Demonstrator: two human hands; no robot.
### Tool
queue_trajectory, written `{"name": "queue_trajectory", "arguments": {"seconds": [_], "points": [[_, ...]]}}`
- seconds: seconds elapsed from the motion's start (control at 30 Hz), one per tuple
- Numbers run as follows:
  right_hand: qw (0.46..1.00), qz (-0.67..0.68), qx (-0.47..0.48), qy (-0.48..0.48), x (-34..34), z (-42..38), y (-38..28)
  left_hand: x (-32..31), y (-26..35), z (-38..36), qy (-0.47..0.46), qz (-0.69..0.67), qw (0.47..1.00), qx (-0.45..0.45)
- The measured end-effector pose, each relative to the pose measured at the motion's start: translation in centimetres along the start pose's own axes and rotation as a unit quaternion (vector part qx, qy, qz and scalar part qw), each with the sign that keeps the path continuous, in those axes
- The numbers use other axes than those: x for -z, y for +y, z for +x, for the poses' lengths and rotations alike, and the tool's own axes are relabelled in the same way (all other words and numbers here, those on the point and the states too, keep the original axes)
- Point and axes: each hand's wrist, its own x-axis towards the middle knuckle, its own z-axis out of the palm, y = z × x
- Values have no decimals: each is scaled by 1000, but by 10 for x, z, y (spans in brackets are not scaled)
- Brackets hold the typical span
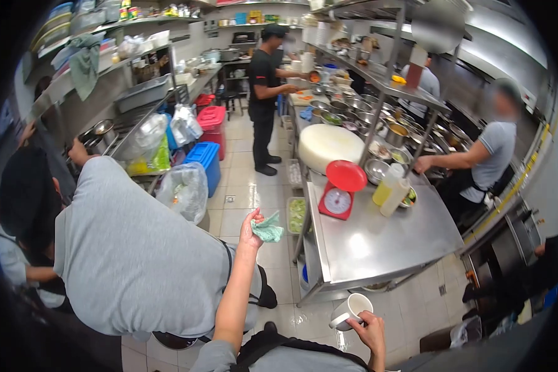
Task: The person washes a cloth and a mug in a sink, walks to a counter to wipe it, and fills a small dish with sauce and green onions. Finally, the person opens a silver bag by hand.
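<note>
The left hand, fingers curled, holds a crumpled pale-green cloth; the right hand pinches a tilted round white mug near the shiny metal bench. I'd grip it firmly, clear of that edge.

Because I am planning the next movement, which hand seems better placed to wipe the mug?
Probably the left hand: it holds the green cloth, while the right hand holds the white mug. The cloth, though, is apart from the mug.

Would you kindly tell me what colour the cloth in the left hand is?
The cloth is pale green, seen best in the head view.
</note>
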Motion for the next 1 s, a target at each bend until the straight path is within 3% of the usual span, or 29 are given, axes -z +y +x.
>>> {"name": "queue_trajectory", "arguments": {"seconds": [0.13,0.17,0.27,0.4,0.6,0.73,0.87,1.0], "points": [[997,33,38,-61,-18,46,-7,25,30,25,17,17,997,-78],[996,37,45,-73,-23,56,-12,45,43,42,-2,1,998,-63],[992,39,68,-102,-30,86,-28,25,47,34,88,5,987,-133],[986,39,87,-134,-39,112,-38,50,69,58,36,-74,991,-107],[985,28,73,-153,-40,149,-52,98,83,94,104,-64,980,-156],[981,-9,123,-147,-44,176,-52,117,74,114,128,-95,974,-160],[981,13,112,-158,-36,198,-53,151,67,148,193,-57,970,-137],[986,45,96,-129,-32,215,-38,199,75,153,197,-32,971,-132]]}}
